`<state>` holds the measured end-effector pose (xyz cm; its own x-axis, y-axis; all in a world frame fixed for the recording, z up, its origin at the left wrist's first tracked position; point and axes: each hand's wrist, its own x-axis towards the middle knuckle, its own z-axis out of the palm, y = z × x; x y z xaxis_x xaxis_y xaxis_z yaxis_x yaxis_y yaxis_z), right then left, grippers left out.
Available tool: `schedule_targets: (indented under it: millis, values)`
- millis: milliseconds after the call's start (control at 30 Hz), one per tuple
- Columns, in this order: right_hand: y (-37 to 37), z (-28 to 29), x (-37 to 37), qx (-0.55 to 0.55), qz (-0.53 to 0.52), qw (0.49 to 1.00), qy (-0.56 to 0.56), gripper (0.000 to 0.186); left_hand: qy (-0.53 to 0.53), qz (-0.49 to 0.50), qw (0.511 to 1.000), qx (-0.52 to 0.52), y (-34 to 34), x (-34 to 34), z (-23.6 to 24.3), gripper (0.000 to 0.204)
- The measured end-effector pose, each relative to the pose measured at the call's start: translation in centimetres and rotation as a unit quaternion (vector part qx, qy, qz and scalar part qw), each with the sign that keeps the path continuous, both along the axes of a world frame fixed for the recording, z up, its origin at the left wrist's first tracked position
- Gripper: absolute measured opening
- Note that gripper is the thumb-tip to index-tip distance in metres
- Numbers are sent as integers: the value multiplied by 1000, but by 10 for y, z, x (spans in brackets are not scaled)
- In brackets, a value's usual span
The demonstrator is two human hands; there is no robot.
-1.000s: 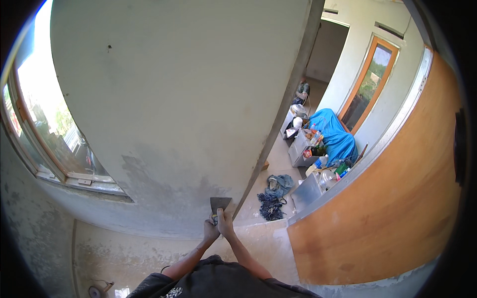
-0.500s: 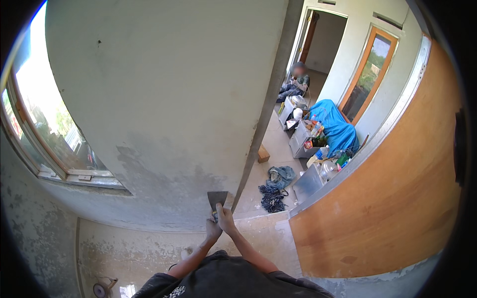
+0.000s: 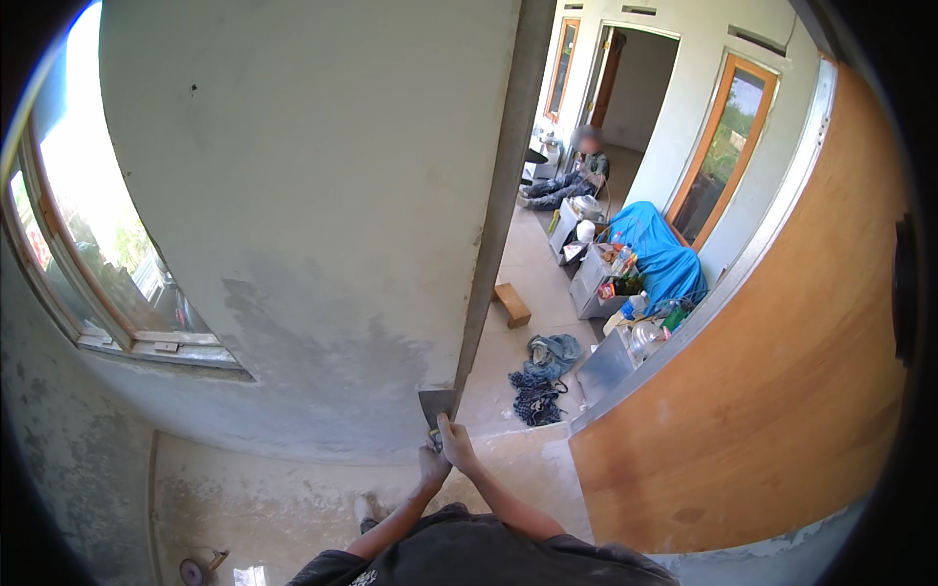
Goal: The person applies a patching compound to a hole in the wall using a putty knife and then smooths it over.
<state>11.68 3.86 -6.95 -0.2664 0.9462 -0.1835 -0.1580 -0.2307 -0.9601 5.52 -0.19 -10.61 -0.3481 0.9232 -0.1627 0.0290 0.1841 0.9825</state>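
A wide-bladed scraper (image 3: 437, 402) stands with its flat grey blade up, close to the lower end of the wall's corner. My right hand (image 3: 455, 444) is closed on it near the blade, thumb stretched upward. Just below and to the left, my left hand (image 3: 432, 463) is closed round the handle, most of which the fingers hide. Ahead is a pale plastered wall (image 3: 322, 186) with a rough, darker grey band low down. Whether the blade touches the wall or its edge I cannot tell.
An orange-brown wood panel (image 3: 752, 352) rises at my right. Through the opening lie crumpled clothes (image 3: 547, 366), a wooden block (image 3: 511, 306), grey boxes with bottles (image 3: 601, 278) and a blue cover (image 3: 655, 249). A person (image 3: 581, 176) sits farther back. A window (image 3: 117, 254) is at left.
Both hands and the scraper have shifted slightly right and down, bringing the blade to the wall's corner. The wall's edge now appears farther left, so more of the space beyond shows.
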Motion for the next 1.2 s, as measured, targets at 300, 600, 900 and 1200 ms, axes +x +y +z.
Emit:
schedule_targets:
  millis: [300, 600, 900, 1200]
  values:
    - [-9, 14, 10, 26, 8, 998, 49, 40, -51, 54, 994, 79, 1, 12, 8, 22]
    - [-5, 28, -21, 94, 23, 994, 41, 34, -11, 65, 990, 124, 4, -22, 29, 19]
    - [-3, 43, -40, 97, 34, 993, 50, 35, 29, 57, 993, 103, 5, -51, 33, 25]
    - [0, 24, -40, 81, 31, 995, 42, 35, 33, 52, 996, 65, 0, -51, 27, 24]
